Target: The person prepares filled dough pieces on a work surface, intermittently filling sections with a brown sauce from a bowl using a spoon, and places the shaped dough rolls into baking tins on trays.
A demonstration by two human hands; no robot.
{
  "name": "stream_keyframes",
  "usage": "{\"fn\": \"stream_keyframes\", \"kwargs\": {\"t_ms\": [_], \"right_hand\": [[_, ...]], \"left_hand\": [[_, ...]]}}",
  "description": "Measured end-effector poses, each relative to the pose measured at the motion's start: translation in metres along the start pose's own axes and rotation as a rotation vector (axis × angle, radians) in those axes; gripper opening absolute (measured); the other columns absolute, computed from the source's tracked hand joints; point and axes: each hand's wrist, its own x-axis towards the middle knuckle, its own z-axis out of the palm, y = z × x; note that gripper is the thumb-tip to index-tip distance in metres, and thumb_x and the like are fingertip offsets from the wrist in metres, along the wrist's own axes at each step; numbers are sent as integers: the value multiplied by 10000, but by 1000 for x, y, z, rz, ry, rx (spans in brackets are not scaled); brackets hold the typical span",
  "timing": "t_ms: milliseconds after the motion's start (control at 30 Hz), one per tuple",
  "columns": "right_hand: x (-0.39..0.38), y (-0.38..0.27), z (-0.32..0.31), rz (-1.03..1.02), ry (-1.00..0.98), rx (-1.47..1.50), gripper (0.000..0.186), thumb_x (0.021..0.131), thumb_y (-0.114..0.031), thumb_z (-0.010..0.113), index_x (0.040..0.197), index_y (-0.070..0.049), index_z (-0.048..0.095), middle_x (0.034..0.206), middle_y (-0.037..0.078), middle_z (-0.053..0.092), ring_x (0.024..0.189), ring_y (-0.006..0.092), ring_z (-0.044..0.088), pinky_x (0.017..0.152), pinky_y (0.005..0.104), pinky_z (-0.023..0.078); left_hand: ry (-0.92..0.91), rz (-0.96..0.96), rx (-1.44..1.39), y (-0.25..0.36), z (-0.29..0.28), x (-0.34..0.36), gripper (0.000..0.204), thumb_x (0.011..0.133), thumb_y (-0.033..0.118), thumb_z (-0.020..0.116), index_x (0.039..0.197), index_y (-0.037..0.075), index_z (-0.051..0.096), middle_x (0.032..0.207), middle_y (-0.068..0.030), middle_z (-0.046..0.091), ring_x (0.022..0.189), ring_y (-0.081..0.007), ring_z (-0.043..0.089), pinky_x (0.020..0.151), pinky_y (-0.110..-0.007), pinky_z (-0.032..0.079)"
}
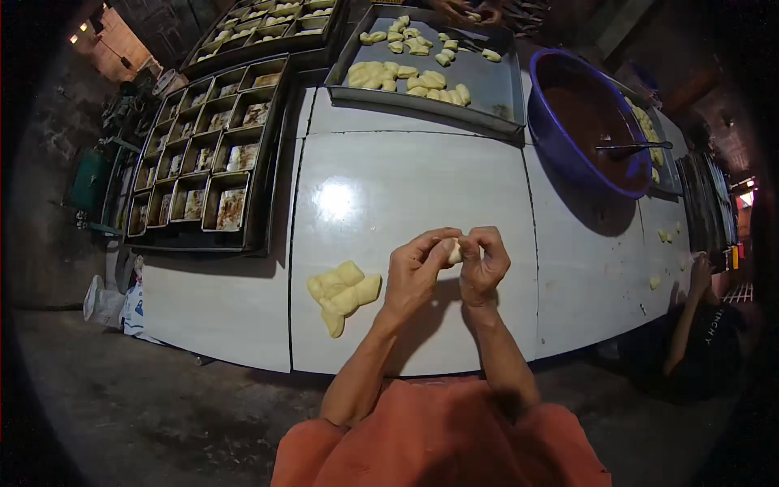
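A small pale piece of dough [455,253] is pinched between my two hands, above the near part of the white tiled table [349,162]. The fingers of my left hand [415,272] close on it from one side. My right hand [484,268] grips it from the other, thumb and fingers bent together. Most of the piece is hidden behind my fingers. To the left of my left hand a clump of joined yellow dough pieces [345,294] lies on the tabletop, touched by neither hand.
A large metal tray [503,101] with many dough pieces stands at the back, a person's hands [471,11] over it. At left are racks of rectangular baking tins [231,207]. A purple basin [542,105] of brown filling holds a utensil [637,149]. Another person [702,325] is at right.
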Motion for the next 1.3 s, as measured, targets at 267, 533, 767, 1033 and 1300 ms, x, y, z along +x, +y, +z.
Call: {"fn": "stream_keyframes", "kwargs": {"t_ms": [267, 533, 767, 1033, 1300], "right_hand": [[3, -28, -30, 637, -365, -28, 308, 987, -274, 610, 868, 10, 634, 711, 44, 590, 622, 118, 544, 570, 278, 476], [-38, -24, -75, 479, -754, -367, 267, 886, -198, 699, 1077, -14, 669, 1104, 152, 638, 902, 290, 652, 738, 381, 538], [-30, -41, -28, 112, -793, -440, 389, 833, -245, 719, 1149, -42, 619, 1066, 114, 635, 879, 284, 615, 796, 432, 447], [-61, -37, 59, 101, -880, -331, 364, 802, -259, 730, 1066, -47, 597, 1086, 140, 625, 978, 309, 574, 835, 444, 433], [-41, -61, 64, 1164, -706, 522, 470, 845, -31, 625, 1254, -58, 394, 1006, 89, 625, 875, 130, 591, 701, 250, 499]], "left_hand": [[33, -163, 228, -7, -5, -15, 335, 979, 251, 618, 1129, -45, 668, 927, -74, 692, 816, -102, 630, 694, -232, 507], [-133, 231, 1167, -29, -22, -60, 379, 953, 197, 616, 1268, -7, 567, 1075, -222, 676, 838, -266, 708, 714, -332, 551], [385, 212, 1157, -15, -100, -95, 340, 908, 221, 676, 1230, 114, 663, 1254, -158, 637, 1140, -298, 609, 910, -384, 503], [315, 100, 1321, -18, -124, -97, 384, 882, 264, 666, 1249, 152, 660, 1419, -176, 482, 1326, -370, 403, 1040, -512, 325], [356, 186, 1335, -17, -121, -99, 347, 882, 269, 673, 1198, 126, 675, 1377, -195, 518, 1311, -370, 421, 1004, -497, 327]]}}
